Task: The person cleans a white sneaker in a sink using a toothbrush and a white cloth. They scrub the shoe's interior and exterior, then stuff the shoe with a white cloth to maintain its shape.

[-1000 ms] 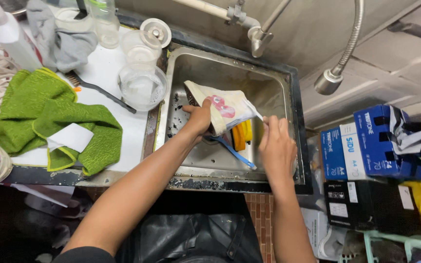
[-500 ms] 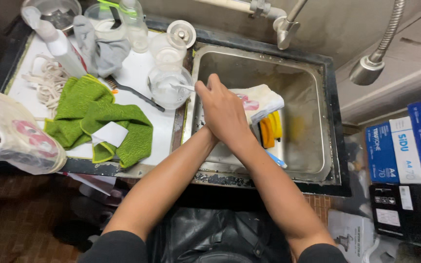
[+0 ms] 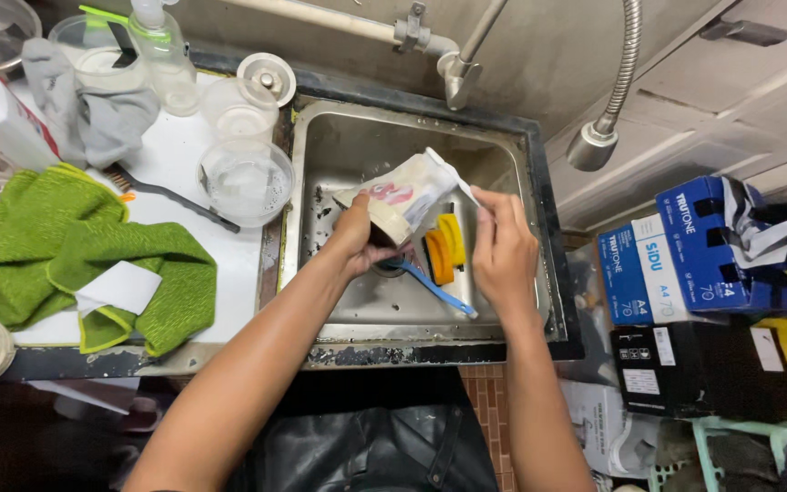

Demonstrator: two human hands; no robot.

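Observation:
My left hand (image 3: 357, 241) grips a cream paper cup with red marks (image 3: 400, 200), held tilted on its side over the steel sink (image 3: 539, 301). My right hand (image 3: 503, 246) is at the cup's right end, pinching a thin white piece (image 3: 459, 180) that sticks out of it. Below the hands, in the basin, lie a yellow and orange sponge (image 3: 444, 251) and a blue-handled brush (image 3: 430, 287).
On the white counter left of the sink are green cloths (image 3: 75, 255), clear plastic cups (image 3: 246, 178), a black-handled brush (image 3: 170, 196), a grey cloth (image 3: 84, 105) and bottles (image 3: 161, 50). A flexible tap head (image 3: 592, 146) hangs at the right. Blue boxes (image 3: 685, 251) stand to the right.
The view has shifted. My hands, crossed over the cup half a second ago, have parted: the left now holds the cup from below, the right is at its end.

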